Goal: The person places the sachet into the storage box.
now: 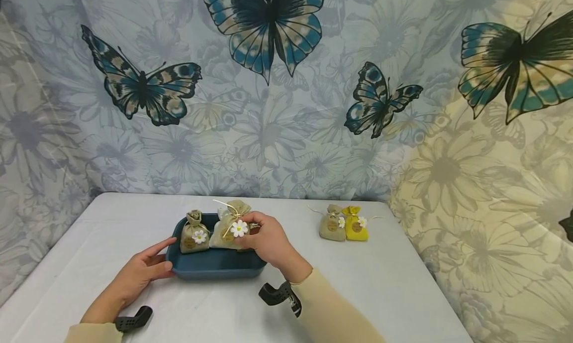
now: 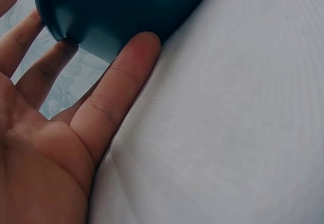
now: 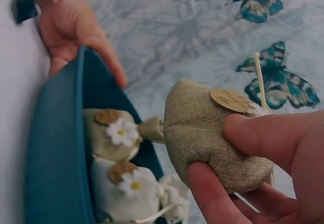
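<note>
My right hand [image 1: 274, 241] pinches a tan cloth sachet [image 3: 195, 133] with a drawstring neck and a round wooden tag, holding it over the blue tray [image 1: 217, 272]. In the right wrist view the thumb lies on one side of the sachet and fingers on the other. An olive sachet [image 1: 190, 243] with a white daisy stands in the tray's left part. Beside it in the tray is a white sachet [image 3: 109, 193], also with a daisy, partly covered in the head view. With fairly straight fingers, my left hand [image 1: 134, 277] touches the tray's left end, thumb low on the wall.
Toward the back right of the white-covered table [image 1: 313, 273] two more sachets stand side by side, one beige [image 1: 331, 230] and one yellow [image 1: 357, 230], each with a daisy. Behind the table hangs a butterfly-print cloth [image 1: 277, 139].
</note>
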`<control>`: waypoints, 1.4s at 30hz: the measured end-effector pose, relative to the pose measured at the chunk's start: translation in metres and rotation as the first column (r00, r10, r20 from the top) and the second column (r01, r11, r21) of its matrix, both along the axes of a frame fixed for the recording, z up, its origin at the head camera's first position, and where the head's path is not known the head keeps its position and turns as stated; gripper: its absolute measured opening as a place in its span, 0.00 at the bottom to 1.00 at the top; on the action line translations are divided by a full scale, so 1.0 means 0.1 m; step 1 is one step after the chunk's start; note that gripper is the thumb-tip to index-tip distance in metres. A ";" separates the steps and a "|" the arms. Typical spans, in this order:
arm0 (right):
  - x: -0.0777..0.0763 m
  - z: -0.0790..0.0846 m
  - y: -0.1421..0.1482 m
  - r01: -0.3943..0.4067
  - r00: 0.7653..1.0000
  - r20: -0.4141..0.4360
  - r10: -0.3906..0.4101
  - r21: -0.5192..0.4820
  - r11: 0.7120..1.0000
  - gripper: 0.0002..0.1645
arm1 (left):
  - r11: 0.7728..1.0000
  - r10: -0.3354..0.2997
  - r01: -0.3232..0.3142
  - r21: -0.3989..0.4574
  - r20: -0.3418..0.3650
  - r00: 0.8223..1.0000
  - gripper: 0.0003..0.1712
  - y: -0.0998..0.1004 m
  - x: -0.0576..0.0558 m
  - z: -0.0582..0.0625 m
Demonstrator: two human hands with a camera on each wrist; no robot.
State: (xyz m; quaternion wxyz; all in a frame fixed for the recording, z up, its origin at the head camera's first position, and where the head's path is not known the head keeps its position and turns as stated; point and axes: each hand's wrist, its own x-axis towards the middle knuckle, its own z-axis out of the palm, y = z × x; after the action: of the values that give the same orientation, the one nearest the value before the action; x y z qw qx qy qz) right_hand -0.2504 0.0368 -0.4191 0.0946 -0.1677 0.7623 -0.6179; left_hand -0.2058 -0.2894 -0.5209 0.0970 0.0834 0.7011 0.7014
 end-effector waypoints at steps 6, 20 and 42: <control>0.03 -0.11 -0.19 -0.020 1.000 0.020 0.020 0.042 0.999 0.19 | 1.000 0.000 0.000 -0.006 -0.005 1.000 0.40 0.00 0.00 0.01; 0.01 -0.33 -0.64 -0.078 0.994 0.082 0.068 0.119 0.990 0.23 | 1.000 0.005 -0.006 -0.023 -0.032 0.999 0.39 0.02 -0.05 0.02; -0.06 -0.42 -0.76 -0.229 0.970 0.162 0.182 0.350 0.908 0.22 | 1.000 0.025 -0.025 -0.015 -0.033 0.999 0.38 0.03 0.00 -0.01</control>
State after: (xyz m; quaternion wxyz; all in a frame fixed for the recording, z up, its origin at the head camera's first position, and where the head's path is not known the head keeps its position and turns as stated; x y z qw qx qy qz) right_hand -0.2560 -0.0393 -0.4612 0.2368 -0.1872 0.8347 -0.4607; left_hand -0.2056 -0.2863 -0.5218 0.0773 0.0856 0.7091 0.6956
